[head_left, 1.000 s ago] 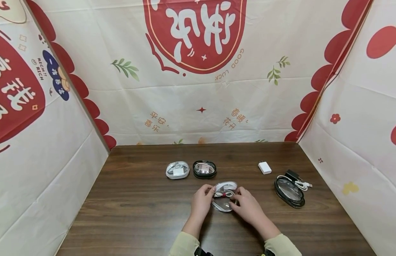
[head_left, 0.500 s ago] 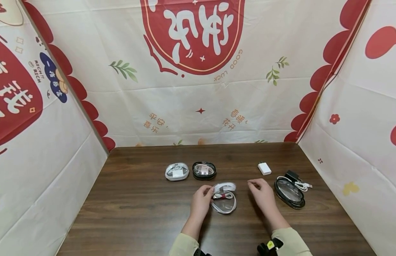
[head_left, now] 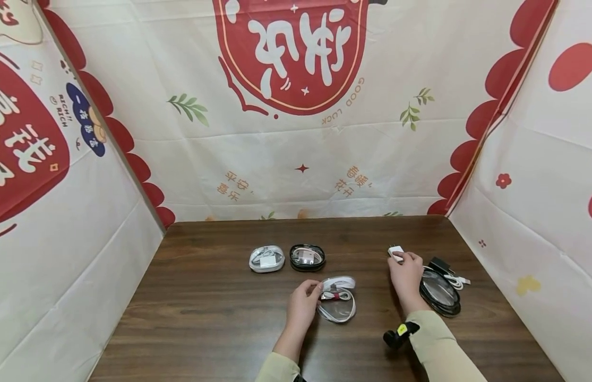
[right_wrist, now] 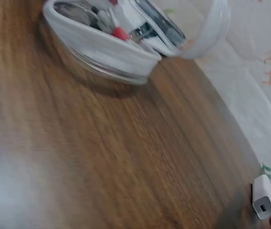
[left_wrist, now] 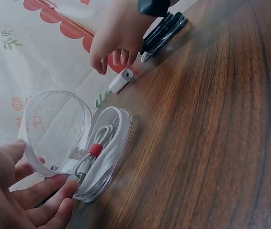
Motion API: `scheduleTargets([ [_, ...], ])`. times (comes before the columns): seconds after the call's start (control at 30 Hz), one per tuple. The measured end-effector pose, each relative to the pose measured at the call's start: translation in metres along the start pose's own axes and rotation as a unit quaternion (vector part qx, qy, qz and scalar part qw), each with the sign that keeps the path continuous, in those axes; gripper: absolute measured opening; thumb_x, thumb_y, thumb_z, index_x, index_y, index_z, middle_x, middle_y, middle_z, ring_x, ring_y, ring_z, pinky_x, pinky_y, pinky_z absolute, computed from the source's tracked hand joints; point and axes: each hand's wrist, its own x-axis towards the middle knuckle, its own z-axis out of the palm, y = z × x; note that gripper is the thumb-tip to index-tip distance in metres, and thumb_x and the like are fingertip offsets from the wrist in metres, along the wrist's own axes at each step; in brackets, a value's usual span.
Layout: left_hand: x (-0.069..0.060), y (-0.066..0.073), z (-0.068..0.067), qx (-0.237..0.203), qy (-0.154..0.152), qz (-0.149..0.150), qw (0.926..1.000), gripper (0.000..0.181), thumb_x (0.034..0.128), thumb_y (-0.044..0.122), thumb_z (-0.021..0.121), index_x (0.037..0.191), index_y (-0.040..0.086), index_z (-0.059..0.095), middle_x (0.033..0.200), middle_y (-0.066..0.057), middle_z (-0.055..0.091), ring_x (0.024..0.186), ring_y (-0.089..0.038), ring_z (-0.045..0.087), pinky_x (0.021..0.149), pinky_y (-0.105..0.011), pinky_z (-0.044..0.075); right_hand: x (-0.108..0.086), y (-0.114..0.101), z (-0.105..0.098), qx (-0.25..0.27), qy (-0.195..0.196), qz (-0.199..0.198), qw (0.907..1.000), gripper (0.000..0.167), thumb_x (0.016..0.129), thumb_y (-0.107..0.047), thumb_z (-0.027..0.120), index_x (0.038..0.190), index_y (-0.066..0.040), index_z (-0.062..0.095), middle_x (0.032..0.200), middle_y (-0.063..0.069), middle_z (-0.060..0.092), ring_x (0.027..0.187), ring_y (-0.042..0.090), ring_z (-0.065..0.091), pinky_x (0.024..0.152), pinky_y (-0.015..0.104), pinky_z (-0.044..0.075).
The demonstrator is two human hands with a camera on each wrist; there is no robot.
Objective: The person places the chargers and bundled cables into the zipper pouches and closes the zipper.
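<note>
In the head view, a clear oval zip case with white trim (head_left: 337, 312) lies opened, its lid (left_wrist: 59, 129) standing up in the left wrist view. Inside is a coiled white cable (left_wrist: 102, 139) bound with a red strap. My left hand (head_left: 302, 306) pinches the lid's edge between thumb and fingers. A white charger plug (head_left: 395, 251) lies at the back right of the table. Around it reaches my right hand (head_left: 404, 277), its thumb and fingers spread at the plug's sides, not closed on it. Part of that hand is outside the right wrist view.
Behind the opened case stand a white-trimmed case (head_left: 267, 259) and a black-trimmed case (head_left: 307, 258), both with contents. Beside my right hand lie an opened black-trimmed case (head_left: 440, 294), a black charger plug (head_left: 440, 266) and a white cable (head_left: 456, 281). Printed cloth walls (head_left: 300, 138) surround the table.
My right hand has left the opened case and moved right and away to the white charger plug. My left hand has stayed at the case, still holding its edge.
</note>
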Motion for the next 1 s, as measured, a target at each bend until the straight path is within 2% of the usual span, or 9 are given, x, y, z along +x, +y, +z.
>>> scheduleTargets([
  [0.2,-0.003,-0.001,0.002,0.001,-0.006,0.0,1.0,0.019,0.0945,0.027,0.064,0.1,0.01,0.07,0.09,-0.001,0.07,0.062,-0.017,0.064,0.06,-0.027,0.049,0.012,0.006,0.0,-0.07,-0.035,0.009,0.9969,0.033,0.088,-0.017,0.057,0.112,0.002,0.067,0.142,0.032,0.029,0.129,0.052,0.023,0.102,0.062,0.018],
  [0.33,-0.003,-0.001,0.002,0.001,-0.008,-0.004,1.0,0.019,0.0946,0.027,0.064,0.1,0.01,0.07,0.09,0.0,0.07,0.063,-0.016,0.064,0.061,-0.028,0.049,0.016,0.01,0.002,-0.111,-0.069,0.001,0.9914,0.035,0.087,-0.02,0.057,0.112,0.003,0.067,0.138,0.03,0.036,0.125,0.051,0.029,0.099,0.064,0.021],
  [0.47,-0.003,-0.001,0.002,0.003,-0.008,-0.006,0.9999,0.019,0.0945,0.027,0.064,0.1,0.01,0.07,0.09,0.0,0.07,0.063,-0.016,0.063,0.06,-0.028,0.049,0.019,0.015,0.003,-0.155,-0.083,-0.048,0.9833,0.031,0.084,-0.015,0.058,0.106,0.004,0.069,0.126,0.03,0.045,0.115,0.049,0.041,0.093,0.061,0.031],
  [0.63,-0.003,-0.002,0.001,0.006,-0.005,-0.005,1.0,0.02,0.0945,0.028,0.064,0.1,0.01,0.07,0.09,0.0,0.07,0.064,-0.017,0.064,0.06,-0.028,0.049,0.022,0.017,0.001,-0.208,-0.083,-0.131,0.9657,0.01,0.08,-0.004,0.062,0.082,0.003,0.069,0.101,0.03,0.055,0.095,0.046,0.054,0.078,0.056,0.044],
  [0.67,-0.002,-0.002,0.001,0.006,-0.005,-0.004,1.0,0.02,0.0945,0.028,0.064,0.101,0.011,0.07,0.091,0.0,0.07,0.064,-0.018,0.064,0.061,-0.028,0.049,0.022,0.017,0.0,-0.213,-0.082,-0.144,0.9629,0.007,0.079,-0.003,0.063,0.078,0.001,0.068,0.097,0.029,0.056,0.091,0.045,0.056,0.076,0.055,0.046],
  [0.77,-0.002,-0.001,0.001,0.002,-0.006,-0.004,1.0,0.019,0.0946,0.028,0.064,0.101,0.01,0.07,0.091,-0.001,0.07,0.065,-0.019,0.065,0.061,-0.028,0.049,0.022,0.015,0.0,-0.212,-0.081,-0.151,0.9621,0.004,0.075,0.0,0.062,0.073,0.0,0.066,0.089,0.025,0.057,0.083,0.043,0.058,0.071,0.054,0.047],
  [1.0,-0.002,-0.001,0.0,0.004,-0.008,0.0,1.0,0.019,0.0949,0.027,0.064,0.101,0.01,0.07,0.092,-0.002,0.071,0.065,-0.019,0.065,0.061,-0.028,0.049,0.017,0.008,-0.004,-0.184,-0.098,-0.134,0.9687,0.007,0.074,0.0,0.062,0.08,0.002,0.063,0.085,0.024,0.061,0.08,0.04,0.059,0.072,0.052,0.046],
])
